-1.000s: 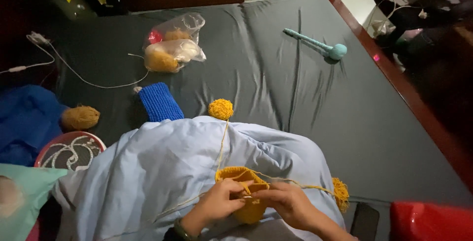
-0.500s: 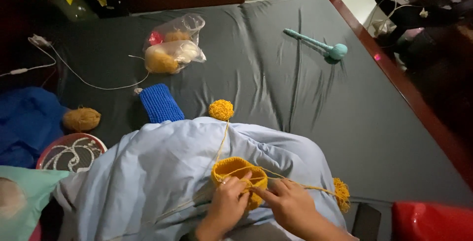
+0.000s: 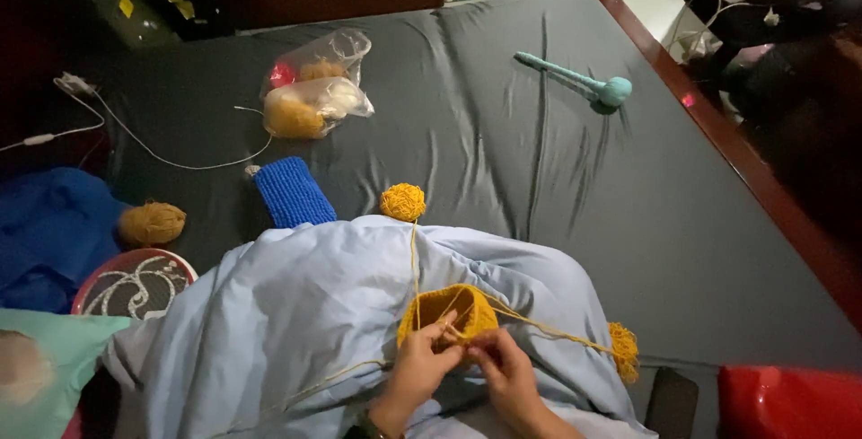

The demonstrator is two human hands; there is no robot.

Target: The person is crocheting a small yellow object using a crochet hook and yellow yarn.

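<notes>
Pinching the rim of a small yellow crocheted piece (image 3: 446, 311), the left hand (image 3: 422, 369) and right hand (image 3: 507, 376) work close together over the pale blue blanket (image 3: 296, 313) on the lap. Good stitches probably need even tension on the strand (image 3: 414, 250) running up to the yellow yarn ball (image 3: 403, 202) on the bed (image 3: 557, 188).

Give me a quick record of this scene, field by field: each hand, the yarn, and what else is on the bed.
Left hand: gripping yellow crocheted piece
Right hand: pinching yarn strand at the piece
Under hands: light blue blanket
Yarn balls: yellow ball ahead, another at right
Also on bed: blue knitted piece, plastic bag of yarn, teal massager, white cable
</notes>
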